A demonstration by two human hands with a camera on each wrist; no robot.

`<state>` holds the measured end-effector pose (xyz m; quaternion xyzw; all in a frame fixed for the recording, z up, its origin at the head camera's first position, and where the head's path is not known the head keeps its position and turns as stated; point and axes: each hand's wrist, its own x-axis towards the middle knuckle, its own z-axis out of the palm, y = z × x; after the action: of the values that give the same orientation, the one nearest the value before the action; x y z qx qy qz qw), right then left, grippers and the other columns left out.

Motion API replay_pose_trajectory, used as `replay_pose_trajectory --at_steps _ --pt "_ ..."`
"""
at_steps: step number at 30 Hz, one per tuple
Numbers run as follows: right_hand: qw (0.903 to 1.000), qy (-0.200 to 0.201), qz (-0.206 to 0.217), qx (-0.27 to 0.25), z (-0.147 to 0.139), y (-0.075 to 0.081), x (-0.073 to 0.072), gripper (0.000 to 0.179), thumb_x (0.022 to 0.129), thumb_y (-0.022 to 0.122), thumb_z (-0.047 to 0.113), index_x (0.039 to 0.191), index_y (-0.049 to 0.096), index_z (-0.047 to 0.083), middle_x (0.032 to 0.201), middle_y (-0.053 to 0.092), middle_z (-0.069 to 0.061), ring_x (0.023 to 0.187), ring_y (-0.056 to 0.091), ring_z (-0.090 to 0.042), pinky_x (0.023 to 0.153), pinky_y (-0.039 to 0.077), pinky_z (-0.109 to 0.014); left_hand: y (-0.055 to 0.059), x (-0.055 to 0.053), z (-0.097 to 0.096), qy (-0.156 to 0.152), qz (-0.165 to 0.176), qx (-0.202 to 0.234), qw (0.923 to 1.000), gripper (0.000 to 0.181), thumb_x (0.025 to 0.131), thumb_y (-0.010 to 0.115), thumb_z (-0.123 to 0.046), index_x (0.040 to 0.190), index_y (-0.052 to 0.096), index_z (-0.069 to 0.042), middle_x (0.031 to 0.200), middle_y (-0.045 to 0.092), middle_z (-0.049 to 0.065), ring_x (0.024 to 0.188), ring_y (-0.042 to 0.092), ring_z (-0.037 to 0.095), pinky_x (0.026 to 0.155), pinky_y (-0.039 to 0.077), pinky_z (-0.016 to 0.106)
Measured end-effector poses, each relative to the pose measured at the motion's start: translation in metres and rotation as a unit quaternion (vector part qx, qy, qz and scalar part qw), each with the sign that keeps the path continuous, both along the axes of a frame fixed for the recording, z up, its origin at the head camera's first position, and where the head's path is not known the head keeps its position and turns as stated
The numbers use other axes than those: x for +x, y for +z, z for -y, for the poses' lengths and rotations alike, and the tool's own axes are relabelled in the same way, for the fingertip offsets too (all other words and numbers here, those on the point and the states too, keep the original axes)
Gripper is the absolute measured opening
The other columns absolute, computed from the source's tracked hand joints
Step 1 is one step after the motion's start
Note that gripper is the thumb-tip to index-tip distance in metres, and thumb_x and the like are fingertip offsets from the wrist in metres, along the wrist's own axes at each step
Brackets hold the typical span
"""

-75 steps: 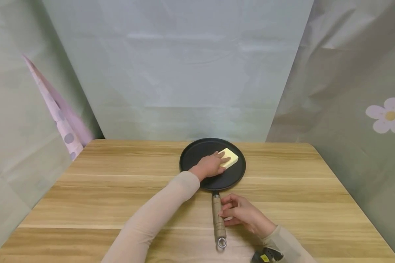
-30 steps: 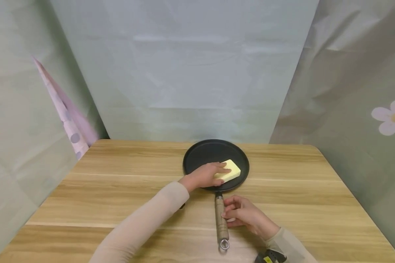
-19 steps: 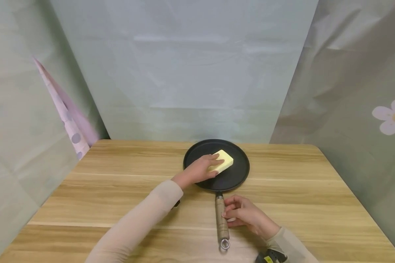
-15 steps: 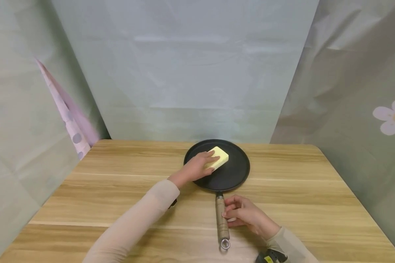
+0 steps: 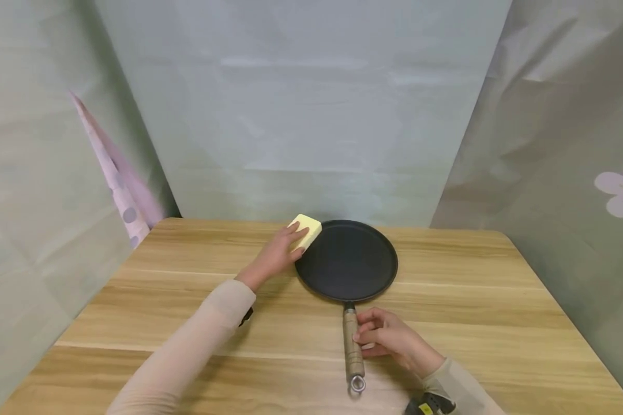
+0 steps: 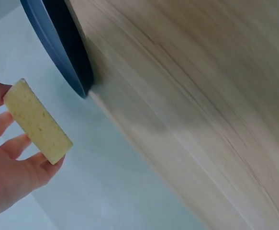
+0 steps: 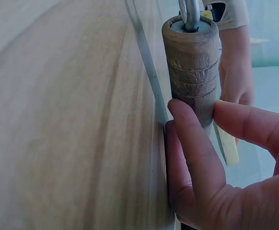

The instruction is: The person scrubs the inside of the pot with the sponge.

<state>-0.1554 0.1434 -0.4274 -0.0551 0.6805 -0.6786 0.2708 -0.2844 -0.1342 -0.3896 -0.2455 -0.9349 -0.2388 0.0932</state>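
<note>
My left hand [image 5: 276, 253] pinches a pale yellow sponge [image 5: 308, 229] just off the upper left rim of a flat black frying pan [image 5: 350, 259]. In the left wrist view the sponge [image 6: 38, 122] is held by its edges between thumb and fingers, apart from the pan [image 6: 62, 45] and raised off the table. The pan lies on the table with its wooden handle [image 5: 353, 346] pointing toward me. My right hand [image 5: 394, 340] holds that handle from the right side; in the right wrist view thumb and fingers pinch the handle [image 7: 193, 72] near its ringed end.
The wooden table [image 5: 472, 323] carries the pan. Grey-green sheets hang behind and on both sides. The pan stands close to the table's back edge. A metal ring [image 5: 357, 384] ends the handle, and a dark wrist device [image 5: 427, 405] sits on my right wrist.
My left hand has moved the sponge across the pan, first toward me, then left and away, lifting it off past the rim. My right hand has kept its hold on the handle.
</note>
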Motion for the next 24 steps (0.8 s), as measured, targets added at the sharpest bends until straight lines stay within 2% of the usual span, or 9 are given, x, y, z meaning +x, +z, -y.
replay_pose_trajectory --at_steps 5,9,17,24 --pt "1.0 0.004 0.001 0.0 -0.001 0.0 -0.001 0.041 0.085 0.065 -0.001 0.118 0.043 -0.01 0.092 0.054 -0.008 0.08 0.06 -0.016 0.074 0.056 -0.039 -0.001 0.002 0.019 0.035 0.001 0.018 0.9992 0.051 0.093 0.062 -0.01 0.14 0.047 0.003 0.147 0.034 0.029 0.133 0.032 0.05 0.108 0.027 0.057" --pt "1.0 0.005 0.002 -0.001 -0.001 -0.002 0.0 0.04 0.085 0.064 -0.002 0.118 0.043 -0.01 0.092 0.054 -0.008 0.08 0.061 -0.016 0.074 0.056 -0.039 -0.006 0.005 0.037 0.067 0.001 0.025 0.9975 0.05 0.092 0.062 -0.01 0.138 0.047 0.005 0.145 0.035 0.032 0.132 0.032 0.052 0.108 0.027 0.058" --pt "1.0 0.004 0.002 -0.002 0.001 -0.003 0.001 0.041 0.085 0.064 -0.001 0.118 0.043 -0.01 0.092 0.054 -0.008 0.08 0.061 -0.016 0.073 0.056 -0.038 -0.015 0.012 0.069 0.118 0.032 0.011 0.9924 0.05 0.094 0.059 -0.009 0.139 0.044 0.007 0.144 0.032 0.035 0.131 0.033 0.053 0.107 0.027 0.059" --pt "1.0 -0.003 0.001 0.003 0.004 -0.003 0.0 0.042 0.084 0.065 -0.001 0.118 0.043 -0.011 0.092 0.054 -0.008 0.079 0.06 -0.016 0.072 0.056 -0.037 -0.018 0.018 0.084 0.151 0.034 0.005 0.988 0.048 0.093 0.061 -0.009 0.135 0.047 0.011 0.139 0.037 0.039 0.125 0.039 0.056 0.104 0.032 0.06"
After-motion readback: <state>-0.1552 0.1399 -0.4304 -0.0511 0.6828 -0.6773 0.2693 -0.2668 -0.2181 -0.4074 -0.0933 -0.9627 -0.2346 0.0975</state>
